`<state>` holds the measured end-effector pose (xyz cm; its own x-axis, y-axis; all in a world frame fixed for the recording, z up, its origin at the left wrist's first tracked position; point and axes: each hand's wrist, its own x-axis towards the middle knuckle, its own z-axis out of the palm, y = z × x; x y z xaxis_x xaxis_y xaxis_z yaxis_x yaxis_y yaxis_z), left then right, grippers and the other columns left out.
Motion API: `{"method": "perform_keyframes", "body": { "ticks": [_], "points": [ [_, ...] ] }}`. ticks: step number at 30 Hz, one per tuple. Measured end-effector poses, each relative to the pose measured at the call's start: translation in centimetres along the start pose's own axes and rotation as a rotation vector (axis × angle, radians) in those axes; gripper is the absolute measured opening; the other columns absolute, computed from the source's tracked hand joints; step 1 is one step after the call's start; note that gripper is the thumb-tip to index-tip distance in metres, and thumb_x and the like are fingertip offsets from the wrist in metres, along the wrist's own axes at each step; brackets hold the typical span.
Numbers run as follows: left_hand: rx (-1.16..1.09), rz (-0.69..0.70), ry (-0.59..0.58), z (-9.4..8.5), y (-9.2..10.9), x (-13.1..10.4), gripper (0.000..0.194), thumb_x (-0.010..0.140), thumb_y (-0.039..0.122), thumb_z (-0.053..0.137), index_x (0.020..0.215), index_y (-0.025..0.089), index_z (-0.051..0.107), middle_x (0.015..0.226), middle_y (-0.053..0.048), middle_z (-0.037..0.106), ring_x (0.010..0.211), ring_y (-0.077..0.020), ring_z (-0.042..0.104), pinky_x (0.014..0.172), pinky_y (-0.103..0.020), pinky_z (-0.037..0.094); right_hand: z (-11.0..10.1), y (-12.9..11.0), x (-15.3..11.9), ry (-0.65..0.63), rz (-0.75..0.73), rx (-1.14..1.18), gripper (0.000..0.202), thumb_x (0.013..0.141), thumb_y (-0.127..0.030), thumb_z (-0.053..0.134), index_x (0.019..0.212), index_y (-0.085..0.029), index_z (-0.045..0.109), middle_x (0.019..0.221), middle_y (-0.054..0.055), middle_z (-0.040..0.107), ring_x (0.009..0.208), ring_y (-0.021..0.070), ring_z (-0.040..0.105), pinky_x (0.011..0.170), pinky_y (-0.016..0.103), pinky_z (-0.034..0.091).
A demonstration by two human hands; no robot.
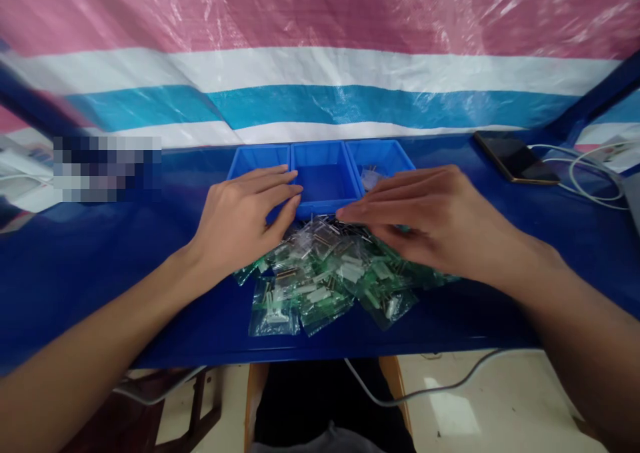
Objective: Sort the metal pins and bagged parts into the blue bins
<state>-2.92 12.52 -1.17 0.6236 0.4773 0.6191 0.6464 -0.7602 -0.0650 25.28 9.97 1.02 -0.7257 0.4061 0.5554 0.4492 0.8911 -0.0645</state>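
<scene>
A heap of small clear plastic bags [320, 298], with green bands and white and metal parts inside, lies on the table before me. Thin loose metal pins [357, 230] show at its far side. My left hand [250, 210] hovers over the heap's left edge and the front of the left blue bin [263, 154], fingers stretched out and nothing visible in them. Over the right of the heap is my right hand [415, 213], its fingers extended close together and the thumb apart below. Its index fingertip is near the pins; I see nothing held. The right blue bin [383, 150] is partly hidden behind it.
Between the outer bins stands a middle blue bin [325, 181]. A small clear bag [370, 176] lies in the right bin. A phone [515, 156] with a white cable [575, 180] rests at the right back. Behind the blue table [165, 320] hangs a striped plastic sheet [320, 66].
</scene>
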Motion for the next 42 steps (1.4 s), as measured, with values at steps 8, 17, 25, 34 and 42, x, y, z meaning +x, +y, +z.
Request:
{"method": "perform_keyframes", "body": {
  "ticks": [8, 17, 25, 34, 42],
  "points": [
    [-0.032, 0.078, 0.126, -0.9, 1.3, 0.5, 0.035, 0.104, 0.015, 0.062, 0.137, 0.025, 0.066, 0.131, -0.010, 0.079, 0.120, -0.0284, 0.078, 0.092, -0.046, 0.071, 0.6, -2.2, 0.7, 0.370, 0.336, 0.158, 0.027, 0.097, -0.011, 0.074, 0.104, -0.036, 0.082, 0.094, -0.003, 0.085, 0.075, 0.0214, 0.079, 0.067, 0.037, 0.069],
    [-0.055, 0.215, 0.223, -2.5, 2.6, 0.6, 0.016, 0.101, 0.017, 0.074, 0.112, 0.029, 0.075, 0.103, -0.002, 0.081, 0.086, -0.0205, 0.079, 0.069, -0.037, 0.067, 1.2, -3.0, 1.2, 0.441, 0.576, 0.757, 0.024, 0.089, -0.007, 0.082, 0.099, -0.029, 0.085, 0.104, -0.002, 0.085, 0.097, 0.0215, 0.083, 0.087, 0.038, 0.074],
    [-0.248, 0.098, 0.359, -2.0, 3.2, 0.2, 0.012, 0.100, 0.013, 0.075, 0.101, 0.024, 0.071, 0.090, 0.002, 0.079, 0.077, -0.0151, 0.075, 0.071, -0.036, 0.066, 1.2, -4.0, 1.1, 0.400, 0.384, 0.749, 0.027, 0.089, -0.010, 0.083, 0.108, -0.030, 0.080, 0.103, -0.002, 0.083, 0.079, 0.0180, 0.077, 0.068, 0.035, 0.066],
    [-0.104, 0.110, 0.289, -2.2, 3.3, 0.0, 0.032, 0.101, 0.014, 0.071, 0.129, 0.031, 0.073, 0.121, -0.003, 0.081, 0.090, -0.0193, 0.080, 0.065, -0.029, 0.067, 1.3, -3.6, 1.2, 0.426, 0.518, 0.853, 0.020, 0.094, -0.015, 0.080, 0.108, -0.028, 0.077, 0.068, -0.007, 0.070, 0.046, 0.0102, 0.055, 0.040, 0.026, 0.045],
    [-0.242, -0.028, 0.377, -2.7, 3.1, 0.0, 0.015, 0.098, 0.012, 0.078, 0.105, 0.025, 0.078, 0.095, 0.001, 0.080, 0.076, -0.0126, 0.073, 0.065, -0.028, 0.064, 1.3, -3.4, 1.0, 0.386, 0.289, 0.639, 0.015, 0.102, -0.030, 0.074, 0.111, -0.020, 0.082, 0.099, 0.006, 0.073, 0.077, 0.0150, 0.068, 0.054, 0.027, 0.055]
  ]
}}
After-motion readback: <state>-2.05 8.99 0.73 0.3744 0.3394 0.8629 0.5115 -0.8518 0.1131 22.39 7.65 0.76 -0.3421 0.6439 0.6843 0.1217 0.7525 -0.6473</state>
